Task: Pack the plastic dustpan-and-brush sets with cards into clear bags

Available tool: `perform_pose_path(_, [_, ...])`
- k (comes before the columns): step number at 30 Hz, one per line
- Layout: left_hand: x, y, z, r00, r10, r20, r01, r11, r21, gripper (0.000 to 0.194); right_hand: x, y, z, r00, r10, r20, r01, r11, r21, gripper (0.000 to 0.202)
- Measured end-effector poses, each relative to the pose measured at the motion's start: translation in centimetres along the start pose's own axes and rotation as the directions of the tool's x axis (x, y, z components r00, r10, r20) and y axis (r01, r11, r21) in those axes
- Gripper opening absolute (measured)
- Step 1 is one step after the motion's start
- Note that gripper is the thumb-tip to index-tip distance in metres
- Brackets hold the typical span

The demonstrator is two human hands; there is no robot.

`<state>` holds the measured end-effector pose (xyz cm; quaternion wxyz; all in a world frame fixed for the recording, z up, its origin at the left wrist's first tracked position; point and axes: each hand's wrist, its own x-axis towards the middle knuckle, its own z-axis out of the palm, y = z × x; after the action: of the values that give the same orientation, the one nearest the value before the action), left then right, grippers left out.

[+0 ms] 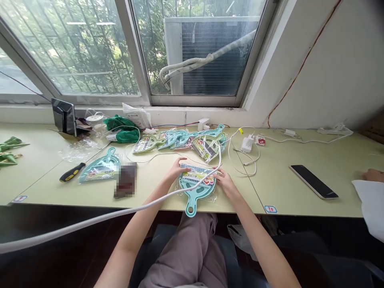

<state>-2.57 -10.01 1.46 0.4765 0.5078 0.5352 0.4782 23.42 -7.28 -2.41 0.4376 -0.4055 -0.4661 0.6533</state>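
Head view: the teal dustpan (pixel 197 193), in loose clear wrap, is at the near edge of the worktop (pixel 282 160), handle toward the wearer. The left hand (pixel 175 171) has its fingers closed on the upper left corner; the right hand (pixel 226 183) holds the opposite side. Judged light, with a stiff plastic body; the wrap is probably slippery and crinkles easily. Breakage appears unlikely. Sound holds: both rim sides, or the handle. A white cable (pixel 135 209) crosses in front, covering part of the pan. Fingertips beneath are hidden; label print is illegible; whether the dustpan is lifted cannot be determined.
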Motion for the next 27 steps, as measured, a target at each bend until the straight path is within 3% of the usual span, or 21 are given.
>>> perform_pose_path(4, [-0.6, 1.4, -2.2, 0.983, -0.101, 0.15, 0.1, 0.995, 0.014, 0.05, 0.4, -0.4, 0.1, 0.999, 0.013, -0.033, -0.012, 1.0, 0.009, 0.046])
perform_pose_path(8, [0.3, 3.8, -3.5, 0.94, -0.162, 0.3, 0.093, 0.968, 0.232, 0.051, 1.3, -2.5, 1.6, 0.983, 0.116, 0.14, -0.108, 0.992, -0.064, 0.047])
perform_pose_path(13, [0.5, 4.9, -0.6, 0.838, -0.246, 0.487, 0.035, 0.916, 0.401, 0.035, 2.5, -4.3, 4.2, 0.929, 0.139, 0.342, -0.085, 0.982, -0.167, 0.055])
perform_pose_path(16, [-2.0, 5.5, 0.3, 0.858, -0.231, 0.459, 0.053, 0.928, 0.368, 0.033, 2.6, -4.0, 3.6, 0.925, 0.077, 0.373, -0.019, 0.988, -0.156, 0.056])
perform_pose_path(18, [-4.2, 5.9, -0.7, 0.917, -0.194, 0.348, 0.104, 0.96, 0.259, 0.034, 2.5, -3.4, 2.2, 0.944, 0.042, 0.329, 0.017, 0.984, -0.175, 0.054])
perform_pose_path(20, [-6.3, 6.1, -2.9, 0.977, -0.158, 0.146, 0.134, 0.978, 0.158, 0.035, 2.4, -2.8, 0.5, 0.967, 0.013, 0.254, 0.04, 0.979, -0.202, 0.053])
perform_pose_path(22, [-8.0, 6.0, -6.1, 0.988, -0.13, -0.089, 0.135, 0.989, 0.057, 0.034, 2.2, -2.3, -0.8, 0.981, -0.016, 0.192, 0.055, 0.978, -0.201, 0.053])
perform_pose_path(24, [-9.2, 5.5, -10.0, 0.931, -0.105, -0.351, 0.091, 0.994, -0.056, 0.029, 1.9, -2.0, -1.4, 0.986, -0.038, 0.161, 0.07, 0.978, -0.196, 0.052])
perform_pose_path(25, [-9.6, 5.1, -12.2, 0.866, -0.093, -0.491, 0.045, 0.993, -0.11, 0.026, 1.8, -1.9, -1.4, 0.987, -0.049, 0.152, 0.079, 0.976, -0.202, 0.052])
perform_pose_path(27, [-10.3, 4.1, -16.8, 0.68, -0.101, -0.726, -0.056, 0.98, -0.189, 0.02, 1.5, -1.8, -1.1, 0.988, -0.067, 0.14, 0.097, 0.969, -0.226, 0.049])
